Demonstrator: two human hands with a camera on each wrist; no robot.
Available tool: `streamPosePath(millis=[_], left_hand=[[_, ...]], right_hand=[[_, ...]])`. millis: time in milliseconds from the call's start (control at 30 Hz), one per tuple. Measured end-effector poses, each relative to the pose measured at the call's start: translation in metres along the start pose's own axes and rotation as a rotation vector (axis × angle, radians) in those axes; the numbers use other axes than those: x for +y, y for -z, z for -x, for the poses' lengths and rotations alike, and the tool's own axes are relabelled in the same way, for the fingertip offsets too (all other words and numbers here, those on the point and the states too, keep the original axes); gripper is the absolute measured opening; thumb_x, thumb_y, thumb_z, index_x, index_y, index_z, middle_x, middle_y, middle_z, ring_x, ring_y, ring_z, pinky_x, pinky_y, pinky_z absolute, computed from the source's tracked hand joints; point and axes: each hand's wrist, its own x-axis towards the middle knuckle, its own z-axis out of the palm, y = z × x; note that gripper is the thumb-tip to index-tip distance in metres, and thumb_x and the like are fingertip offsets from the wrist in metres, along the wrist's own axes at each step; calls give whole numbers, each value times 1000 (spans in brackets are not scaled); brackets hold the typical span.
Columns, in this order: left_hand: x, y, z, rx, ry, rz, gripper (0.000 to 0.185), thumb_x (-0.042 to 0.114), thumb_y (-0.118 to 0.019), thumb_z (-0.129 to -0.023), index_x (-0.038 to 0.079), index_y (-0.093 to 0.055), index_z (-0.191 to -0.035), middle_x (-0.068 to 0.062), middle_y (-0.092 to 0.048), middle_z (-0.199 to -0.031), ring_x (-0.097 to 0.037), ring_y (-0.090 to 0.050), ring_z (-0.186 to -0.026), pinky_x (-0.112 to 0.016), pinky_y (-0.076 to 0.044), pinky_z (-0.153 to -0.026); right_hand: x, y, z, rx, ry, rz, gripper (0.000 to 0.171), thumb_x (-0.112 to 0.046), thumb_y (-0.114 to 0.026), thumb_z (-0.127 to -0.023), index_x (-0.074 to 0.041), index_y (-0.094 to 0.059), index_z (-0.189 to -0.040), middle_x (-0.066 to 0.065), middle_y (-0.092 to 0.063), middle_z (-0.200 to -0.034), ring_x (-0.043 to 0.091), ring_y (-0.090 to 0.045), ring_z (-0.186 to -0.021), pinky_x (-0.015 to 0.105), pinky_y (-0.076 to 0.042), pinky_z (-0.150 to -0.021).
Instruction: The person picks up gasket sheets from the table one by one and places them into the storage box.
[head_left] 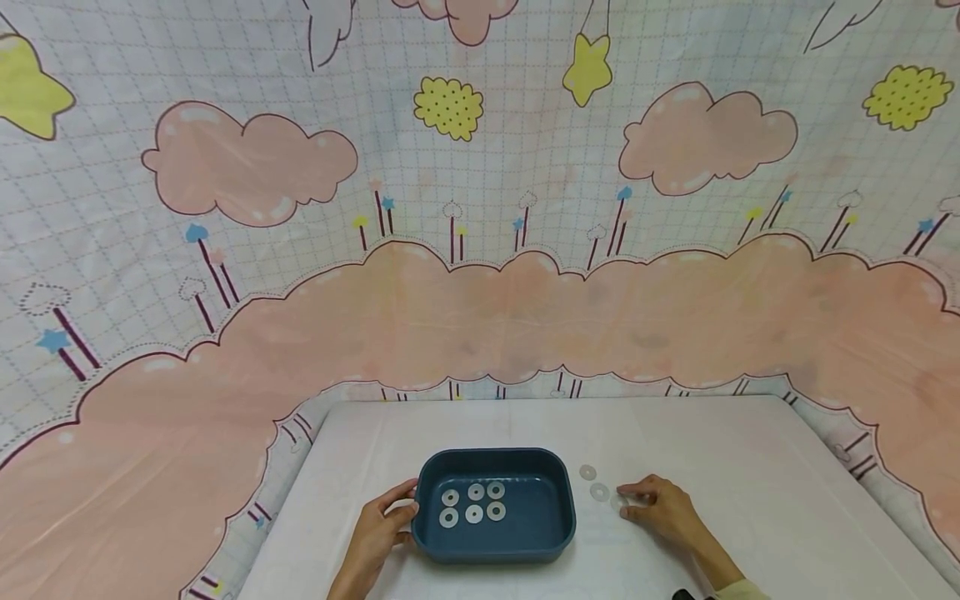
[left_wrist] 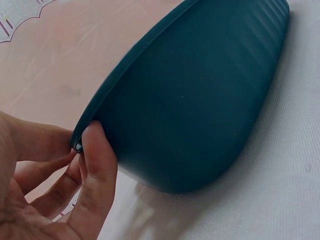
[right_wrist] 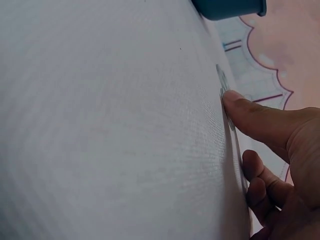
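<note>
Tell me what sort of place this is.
Probably a staged tabletop workspace, not a lived-in room. A white-covered table stands before a cartoon cloud-and-star backdrop cloth. On it sit only a blue tray of flat white rings, steadied by the left hand, while the right hand touches loose rings.

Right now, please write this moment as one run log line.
left hand: holds blue tub rim | right hand: fingertip on table washer | tub: six washers
</note>
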Motion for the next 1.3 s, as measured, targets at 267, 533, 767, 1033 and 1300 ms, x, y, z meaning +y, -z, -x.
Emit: streamPosePath(millis=[267,533,767,1033,1300], left_hand=[[0,-1,1,4,-5,-7,45,6,-62,-91,3,-57,-136,-13,-57,-118,-18,-59,-83,-31,-52,-60],[-1,-1,-1,-2,5,-5,45,6,-61,-91,3,-57,-136,-14,-57,-121,-17,-59,-83,-30,-52,-61],[-2,0,0,-4,2,1,46,6,-62,-90,3,-57,-136,-14,-57,-121,-16,-59,-84,-31,-52,-61],[-2,-1,1,1,0,1,45,6,-62,-91,4,-58,-136,-14,-56,-120,-17,-59,-84,-31,-52,-61],[-3,-1,0,2,2,8,45,5,-61,-91,3,-58,-135,-14,-57,-121,-18,-59,-84,-31,-52,-61]], right_hand=[[-3,2,2,2,19,-4,30,-23,-84,-71,-17,-79,-100,-4,-63,-90,12,-46,-80,25,-36,-70],[-4,2,2,9,22,-8,24,-19,-84,-71,-20,-77,-94,-4,-66,-93,13,-50,-84,29,-39,-73],[-2,2,4,15,35,-57,25,-11,-82,-71,-16,-74,-94,-1,-67,-94,14,-55,-88,31,-43,-78],[-5,4,6,-9,-4,-110,21,-3,-75,-76,-14,-71,-93,-3,-69,-94,12,-56,-88,27,-47,-79],[-2,5,4,-25,12,-160,14,-1,-69,-82,-10,-69,-93,1,-66,-86,7,-56,-76,20,-46,-69]])
